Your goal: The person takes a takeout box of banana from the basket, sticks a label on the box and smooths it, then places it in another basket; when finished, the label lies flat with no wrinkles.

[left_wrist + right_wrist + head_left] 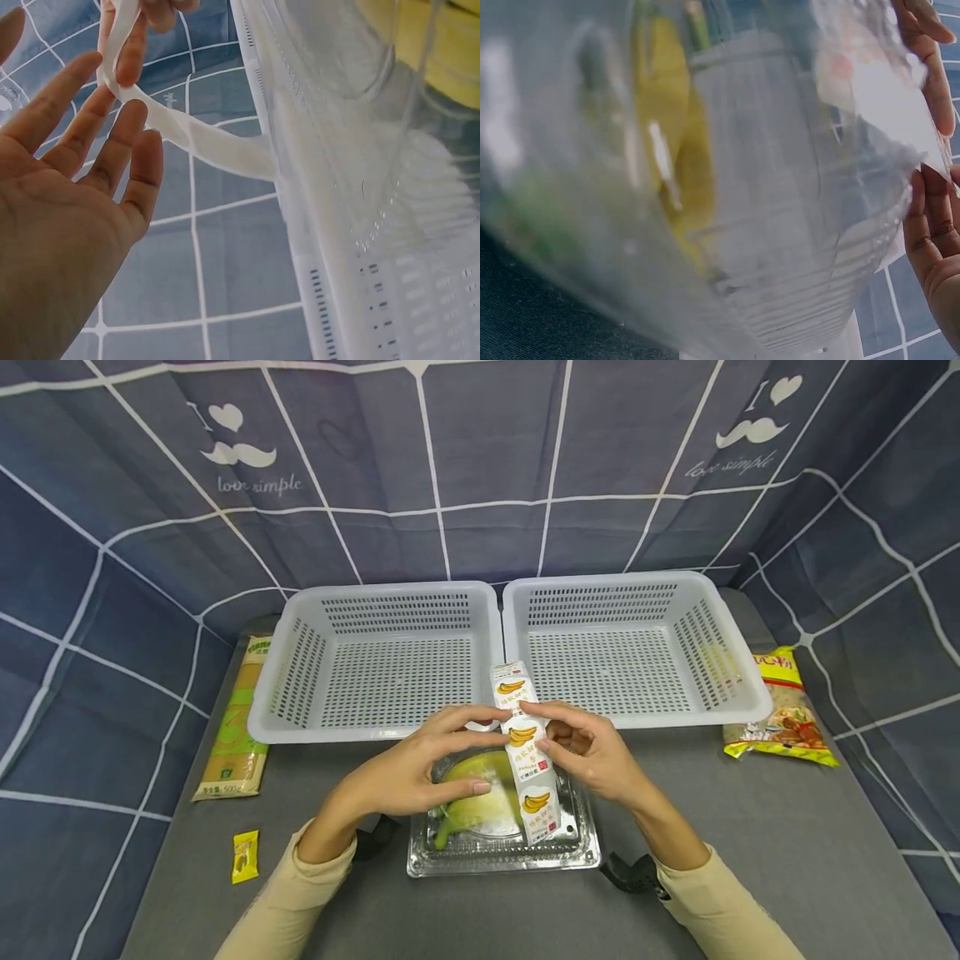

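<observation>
The left hand point(412, 768) is spread wide, fingertips at the label strip point(531, 758); the right hand point(596, 753) pinches it; the strip (printed with bananas) stretches over the clear container point(480, 865), midway between the surface's point(487, 918) left and right edges; two white baskets point(315, 732) line its far edge.

Ahead of the fingertips, the front walls of the left basket point(300, 734) and right basket point(675, 718) bar a low pass; above their rims, room lies open. Below the fingers, the clear container point(502, 864) blocks the way down, and the label strip point(534, 768) crosses the gap between left hand point(420, 764) and right hand point(592, 756). Rightward of the right fingers, bare tabletop point(697, 785) gives passage as far as the yellow bag point(791, 710).
</observation>
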Demonstrator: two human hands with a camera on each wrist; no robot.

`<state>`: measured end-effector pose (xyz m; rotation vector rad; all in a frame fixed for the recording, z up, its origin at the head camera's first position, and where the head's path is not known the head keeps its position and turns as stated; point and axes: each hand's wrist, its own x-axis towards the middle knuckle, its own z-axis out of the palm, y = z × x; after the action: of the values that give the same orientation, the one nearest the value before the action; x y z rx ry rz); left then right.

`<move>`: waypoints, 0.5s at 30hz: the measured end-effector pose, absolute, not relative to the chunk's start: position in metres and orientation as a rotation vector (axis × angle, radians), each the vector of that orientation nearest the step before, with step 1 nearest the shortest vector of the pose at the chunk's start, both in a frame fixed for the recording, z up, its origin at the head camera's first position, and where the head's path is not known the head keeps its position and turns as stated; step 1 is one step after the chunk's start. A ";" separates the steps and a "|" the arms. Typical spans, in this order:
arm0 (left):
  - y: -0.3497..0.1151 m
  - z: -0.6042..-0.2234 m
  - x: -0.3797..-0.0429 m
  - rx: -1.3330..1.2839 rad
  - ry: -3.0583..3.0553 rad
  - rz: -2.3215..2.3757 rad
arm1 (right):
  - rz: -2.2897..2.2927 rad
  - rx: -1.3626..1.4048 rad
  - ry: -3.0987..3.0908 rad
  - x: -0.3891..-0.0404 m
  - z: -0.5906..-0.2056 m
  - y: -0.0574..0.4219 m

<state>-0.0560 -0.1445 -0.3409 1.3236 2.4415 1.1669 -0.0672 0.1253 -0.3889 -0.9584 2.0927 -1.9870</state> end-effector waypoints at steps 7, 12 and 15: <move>-0.141 -0.342 -0.055 1.317 2.400 1.223 | -1.996 -0.938 1.975 -0.067 -0.389 0.125; -0.138 -0.345 -0.056 1.284 2.343 1.264 | -1.997 -0.970 1.941 -0.067 -0.391 0.124; -0.138 -0.347 -0.057 1.257 2.337 1.257 | -1.980 -1.002 1.964 -0.066 -0.392 0.124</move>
<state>-0.0570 -0.1375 -0.3472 1.2573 2.3367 1.2571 -0.0658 0.1240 -0.3917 -1.0015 1.9641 -1.9797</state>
